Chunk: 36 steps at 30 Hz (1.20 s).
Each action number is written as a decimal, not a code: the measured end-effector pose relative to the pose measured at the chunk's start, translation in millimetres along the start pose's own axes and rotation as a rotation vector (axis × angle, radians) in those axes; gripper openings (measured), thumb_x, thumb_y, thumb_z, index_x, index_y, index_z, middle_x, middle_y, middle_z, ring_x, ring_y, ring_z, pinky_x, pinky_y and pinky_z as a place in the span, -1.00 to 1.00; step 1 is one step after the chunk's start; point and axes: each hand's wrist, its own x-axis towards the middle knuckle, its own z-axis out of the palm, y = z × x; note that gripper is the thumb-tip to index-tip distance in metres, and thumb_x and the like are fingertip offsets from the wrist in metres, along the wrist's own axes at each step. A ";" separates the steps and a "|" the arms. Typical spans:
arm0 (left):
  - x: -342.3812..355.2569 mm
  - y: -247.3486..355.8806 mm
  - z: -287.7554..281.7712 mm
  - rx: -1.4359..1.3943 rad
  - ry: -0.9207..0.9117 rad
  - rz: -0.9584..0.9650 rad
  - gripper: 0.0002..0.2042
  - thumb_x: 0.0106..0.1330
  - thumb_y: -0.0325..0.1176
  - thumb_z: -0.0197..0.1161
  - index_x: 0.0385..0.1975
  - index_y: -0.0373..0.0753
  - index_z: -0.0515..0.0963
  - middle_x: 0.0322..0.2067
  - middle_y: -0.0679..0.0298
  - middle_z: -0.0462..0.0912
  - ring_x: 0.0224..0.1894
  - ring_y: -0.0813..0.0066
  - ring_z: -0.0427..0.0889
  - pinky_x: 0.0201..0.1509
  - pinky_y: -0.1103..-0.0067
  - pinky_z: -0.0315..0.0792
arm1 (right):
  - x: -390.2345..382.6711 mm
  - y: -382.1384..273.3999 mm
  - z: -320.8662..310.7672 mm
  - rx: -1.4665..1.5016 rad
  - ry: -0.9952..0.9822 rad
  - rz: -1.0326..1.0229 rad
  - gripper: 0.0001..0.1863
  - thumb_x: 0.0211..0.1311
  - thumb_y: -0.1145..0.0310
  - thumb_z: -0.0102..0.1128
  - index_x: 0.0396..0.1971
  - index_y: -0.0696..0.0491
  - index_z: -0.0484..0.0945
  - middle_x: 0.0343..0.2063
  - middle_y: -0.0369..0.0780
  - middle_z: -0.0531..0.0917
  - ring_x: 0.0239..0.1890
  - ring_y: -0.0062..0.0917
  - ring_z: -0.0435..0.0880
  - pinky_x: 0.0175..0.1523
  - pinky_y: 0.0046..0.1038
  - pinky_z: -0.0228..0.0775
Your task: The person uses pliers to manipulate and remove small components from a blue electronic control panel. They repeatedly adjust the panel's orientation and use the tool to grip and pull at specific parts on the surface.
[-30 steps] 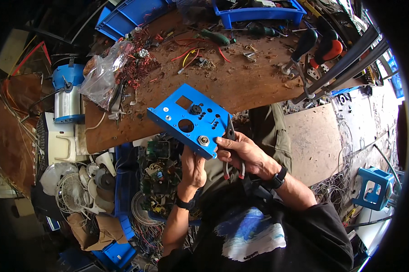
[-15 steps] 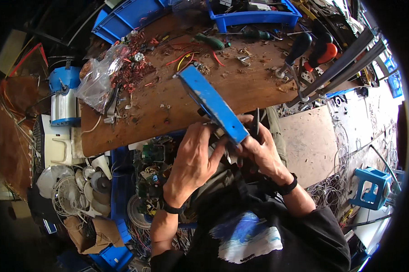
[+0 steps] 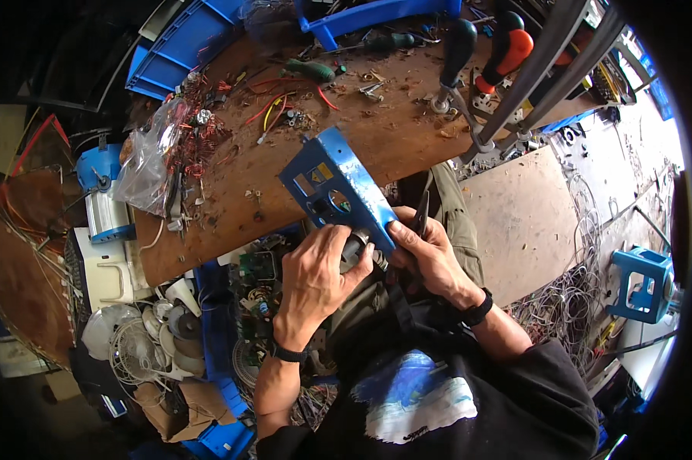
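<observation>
A blue sheet-metal housing (image 3: 351, 172) tilts over the front edge of the wooden bench, its face with cutouts and a yellow label turned up to the left. My right hand (image 3: 436, 257) is closed, its thumb pressing the near right end of the housing. Along the same fingers a dark, pointed tool (image 3: 422, 212) sticks up; its kind is unclear. My left hand (image 3: 319, 268) is at the near left, thumb and fingers pinched around a dark, rounded part (image 3: 354, 244) at the housing's lower face. Whether that part is fixed to the housing cannot be made out.
On the bench (image 3: 231, 234) lie red wire scraps, a plastic bag (image 3: 148, 165), a green-handled screwdriver (image 3: 311, 70) and debris. Upright metal bars (image 3: 526, 84) stand at the right, beside orange-black handles (image 3: 507, 50). Circuit boards (image 3: 258, 276) fill a bin below; a blue stool (image 3: 641, 284) stands far right.
The housing has turned from its narrow edge to show its face with the cutouts. My left hand has shifted down a little, and the whole view has swung slightly.
</observation>
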 end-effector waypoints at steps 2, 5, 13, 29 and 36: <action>-3.0 -3.5 5.3 -0.025 -0.009 0.000 -0.72 0.40 -0.18 0.40 -0.23 -0.27 0.53 -0.40 0.12 0.64 -0.37 0.06 0.70 -0.36 0.27 0.60 | 0.4 0.1 -1.9 0.001 0.001 0.014 -0.60 0.59 0.16 0.23 0.15 0.18 0.58 -0.52 -0.46 0.45 -0.51 -0.79 0.33 -0.42 -0.63 0.09; -5.6 -6.4 11.6 -0.057 -0.017 -0.021 -0.72 0.41 -0.17 0.40 -0.25 -0.26 0.53 -0.42 0.12 0.64 -0.39 0.06 0.71 -0.37 0.27 0.60 | 1.3 -0.4 -3.0 -0.053 -0.018 -0.017 -0.60 0.59 0.16 0.22 0.15 0.17 0.58 -0.54 -0.46 0.45 -0.51 -0.79 0.31 -0.43 -0.63 0.09; -3.6 -7.2 3.5 -0.115 0.044 -0.039 -0.74 0.49 -0.18 0.31 -0.18 -0.29 0.55 -0.37 0.07 0.64 -0.31 0.01 0.70 -0.30 0.28 0.59 | 1.4 -4.2 -1.1 0.000 -0.044 0.031 -0.64 0.60 0.13 0.21 0.08 0.13 0.56 -0.58 -0.45 0.41 -0.54 -0.76 0.28 -0.43 -0.62 0.10; 28.4 -2.4 7.6 -0.019 0.012 -0.116 -0.71 0.64 -0.24 0.11 -0.38 -0.24 0.39 -0.55 0.06 0.49 -0.50 -0.08 0.60 -0.51 0.20 0.40 | 10.4 -14.2 0.1 0.501 0.060 0.185 -0.85 0.64 0.27 0.14 -0.05 0.00 0.43 -0.54 -0.45 0.38 -0.53 -0.74 0.28 -0.36 -0.57 0.19; 43.4 8.1 6.5 -0.045 -0.018 -0.233 -0.67 0.66 -0.18 0.07 -0.39 -0.24 0.40 -0.53 0.02 0.53 -0.48 -0.13 0.60 -0.49 0.17 0.39 | 12.7 -14.3 -0.1 0.657 0.057 0.174 -0.88 0.64 0.30 0.12 -0.12 0.01 0.45 -0.55 -0.40 0.40 -0.54 -0.71 0.27 -0.39 -0.56 0.16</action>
